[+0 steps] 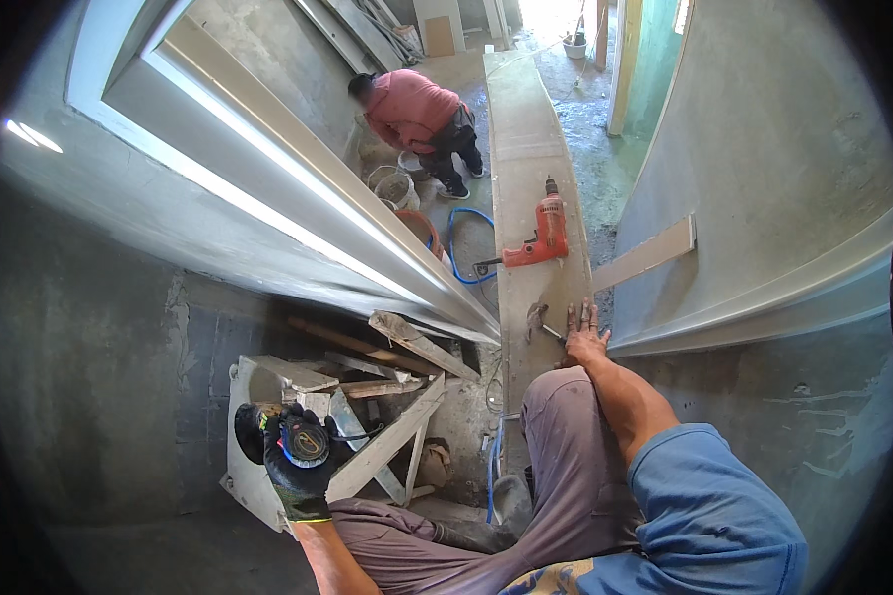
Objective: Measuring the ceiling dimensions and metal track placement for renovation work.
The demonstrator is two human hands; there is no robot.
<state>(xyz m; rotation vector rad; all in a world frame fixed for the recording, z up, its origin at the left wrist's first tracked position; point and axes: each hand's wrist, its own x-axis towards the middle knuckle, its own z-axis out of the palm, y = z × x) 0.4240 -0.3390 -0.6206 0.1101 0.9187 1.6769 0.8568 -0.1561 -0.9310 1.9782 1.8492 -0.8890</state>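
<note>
My left hand (298, 476), in a dark work glove, grips a dark, round-ended power tool (305, 444), seemingly corded. A black disc-shaped part shows on its left; the exact kind cannot be told. My bare right hand (586, 338) rests with fingers spread on the edge of a long, dusty plank (532, 141). Beside it lies a hammer (539, 320), its handle running towards my palm and partly hidden there. Farther along the plank, a red corded drill (543, 230) lies on its side, chuck pointing away from me.
Scrap timber (391, 446) is heaped between my left hand and the plank. A white door frame (305, 163) slants along the left. Beyond it a person in a pink top (420, 108) bends near buckets (396, 187). A blue hose (454, 245) loops beside the plank. A board (647, 253) juts out at right.
</note>
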